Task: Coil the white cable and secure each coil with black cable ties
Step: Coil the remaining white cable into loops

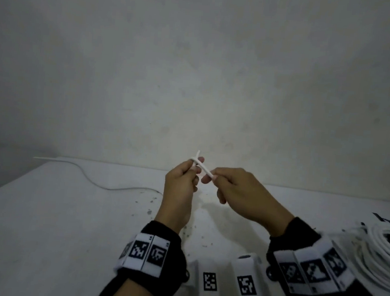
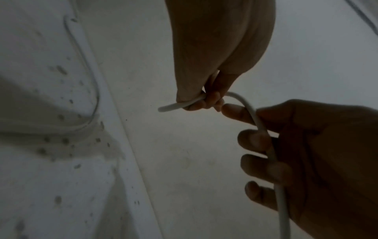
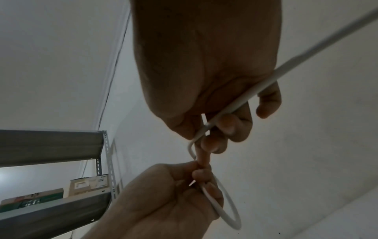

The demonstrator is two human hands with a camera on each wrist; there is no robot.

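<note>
Above the white table [image 1: 41, 217] both hands hold a short stretch of white cable [image 1: 203, 168]. My left hand [image 1: 195, 169] pinches it near its free end, which pokes up past the fingers. My right hand [image 1: 210, 177] grips the cable just to the right. In the left wrist view the cable [image 2: 251, 113] arches from the left hand [image 2: 206, 101] into the curled right hand [image 2: 251, 129]. The right wrist view shows a small loop of cable [image 3: 229, 215] at the left hand [image 3: 200, 176], with the right hand [image 3: 216, 134] above it. No loose black tie is visible.
A loose run of white cable [image 1: 92, 181] trails across the table's far left. Coiled white cables bound with black ties [image 1: 382, 254] lie at the right edge. Two white marker blocks [image 1: 248, 284] sit by my wrists. A metal shelf [image 3: 51, 142] with boxes stands off to the side.
</note>
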